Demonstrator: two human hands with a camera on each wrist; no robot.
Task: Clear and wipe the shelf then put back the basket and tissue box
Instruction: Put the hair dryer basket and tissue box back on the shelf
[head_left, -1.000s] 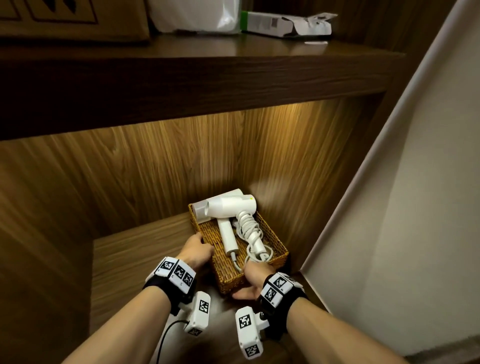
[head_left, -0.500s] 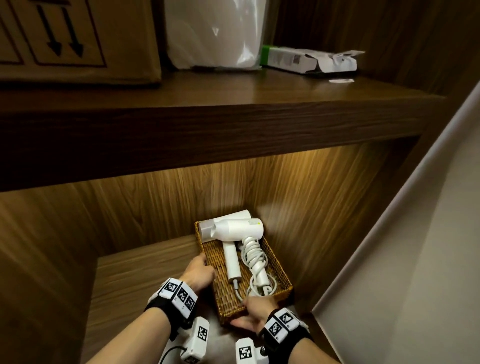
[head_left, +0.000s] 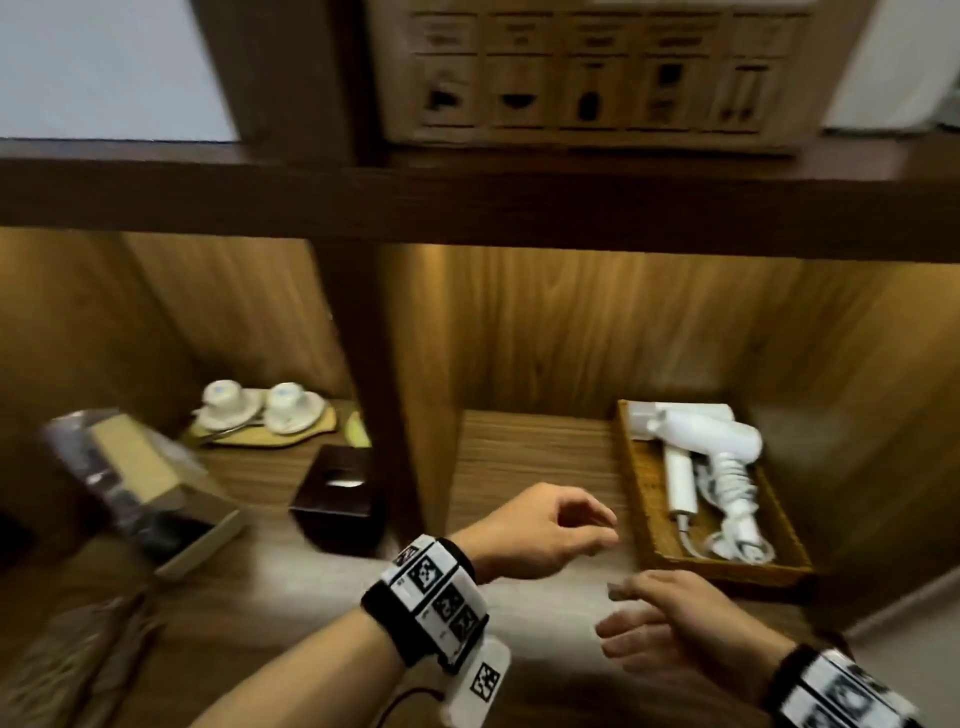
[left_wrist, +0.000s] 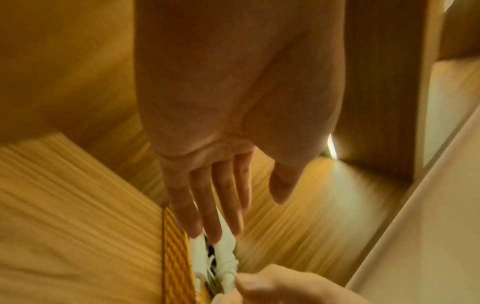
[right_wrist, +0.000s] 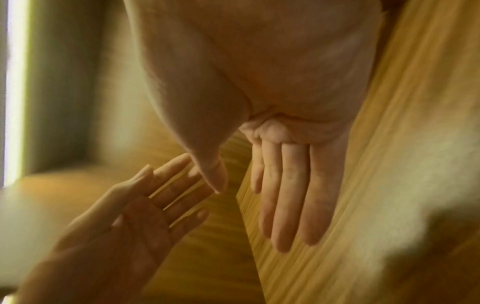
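Note:
A woven basket (head_left: 644, 499) with a white hair dryer (head_left: 706, 441) and its coiled cord sits at the right of the right shelf bay. A dark tissue box (head_left: 340, 501) stands in the left bay beside the divider. My left hand (head_left: 545, 530) hovers over the shelf just left of the basket, fingers relaxed and empty; in the left wrist view its fingers (left_wrist: 207, 205) are straight above the basket rim (left_wrist: 176, 257). My right hand (head_left: 670, 623) is in front of the basket's near edge, fingers (right_wrist: 285, 195) straight, holding nothing.
Two white cups on saucers (head_left: 260, 405) sit on a tray at the back of the left bay. An open cardboard box (head_left: 140, 483) lies tilted at the far left. A vertical divider (head_left: 374, 389) separates the bays. A wooden labelled box (head_left: 587, 78) stands on the upper shelf.
Both hands have let go of the basket and drawn back towards me. The head view has swung left, bringing the left bay and tissue box into sight.

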